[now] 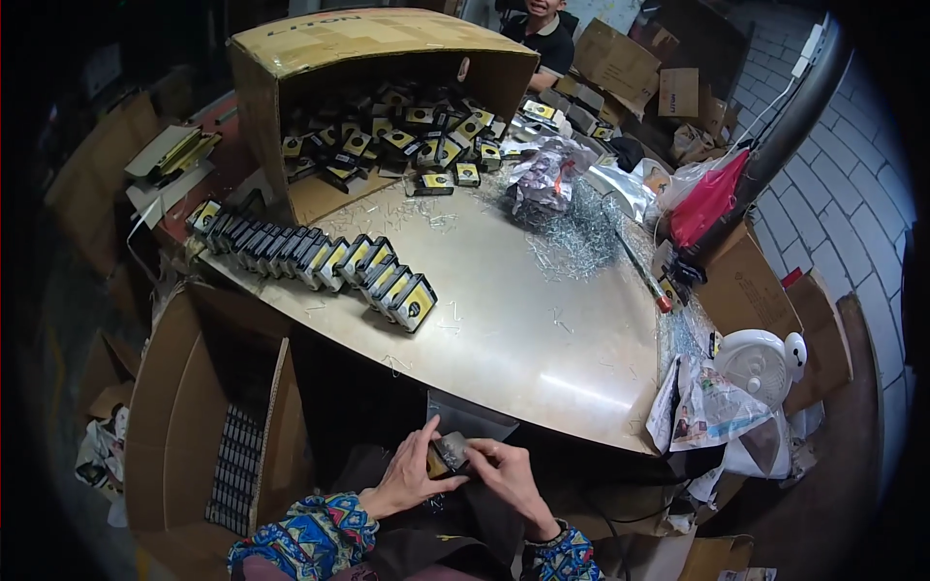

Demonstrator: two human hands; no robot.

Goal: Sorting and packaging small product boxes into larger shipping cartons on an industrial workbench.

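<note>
Just below the table's front edge, my left hand (pixel 405 476) is closed around a small black-and-yellow box (pixel 444 465), its thumb along the far side. The box has a greyish, shiny face turned partly up. My right hand (pixel 506 474) grips the same box from the right, with fingertips at its edge; part of the box is hidden behind the fingers. Ahead on the metal table (pixel 523 329), a long row of similar boxes (pixel 334 266) stands tilted against one another. A dark flat panel (pixel 470 414) juts out just beyond my hands.
A large cardboard box (pixel 378 41) lies on its side, spilling many small boxes (pixel 397 140). To its right sits a heap of bent wire pieces (pixel 572 232). An open carton (pixel 174 426) with stacked boxes stands lower left. A white fan (pixel 756 368) is at right; a person (pixel 544 39) sits beyond.
</note>
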